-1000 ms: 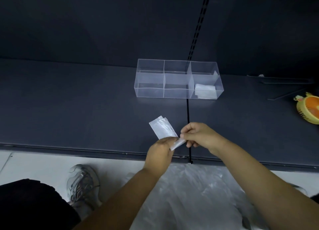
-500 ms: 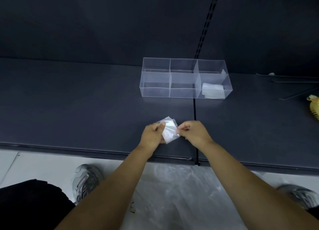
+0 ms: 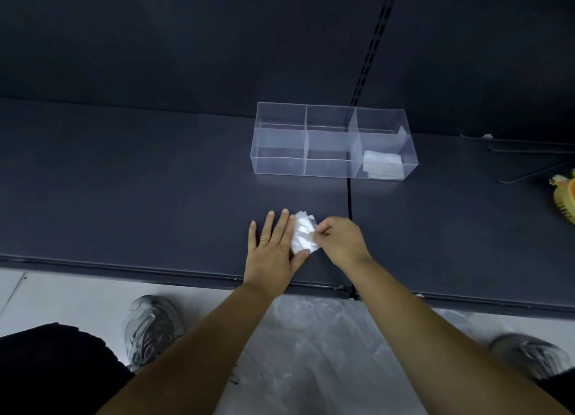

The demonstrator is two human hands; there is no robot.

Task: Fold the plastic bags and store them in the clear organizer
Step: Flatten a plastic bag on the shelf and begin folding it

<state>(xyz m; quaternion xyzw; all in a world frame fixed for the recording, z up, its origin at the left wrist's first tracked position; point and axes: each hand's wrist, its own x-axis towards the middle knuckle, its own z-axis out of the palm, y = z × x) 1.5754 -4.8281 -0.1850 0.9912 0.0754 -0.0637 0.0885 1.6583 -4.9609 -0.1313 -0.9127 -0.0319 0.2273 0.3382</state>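
Note:
A small folded white plastic bag (image 3: 302, 234) lies on the dark shelf (image 3: 124, 181) near its front edge. My left hand (image 3: 273, 243) lies flat beside it with straight fingers, the thumb and forefinger touching the bag's left side. My right hand (image 3: 340, 239) pinches the bag's right edge with curled fingers. The clear organizer (image 3: 333, 141) stands further back; it has three compartments. A folded white bag (image 3: 382, 163) lies in its right compartment, and the other two hold nothing.
Loose clear plastic bags (image 3: 311, 352) lie on the floor below the shelf, between my grey shoes (image 3: 152, 324). A yellow and orange object (image 3: 564, 197) sits at the shelf's right edge. A slotted upright (image 3: 373, 41) runs up the back panel.
The bag was held up as a strip between both hands, then folded smaller and brought down onto the shelf. My left hand went from gripping it to lying flat.

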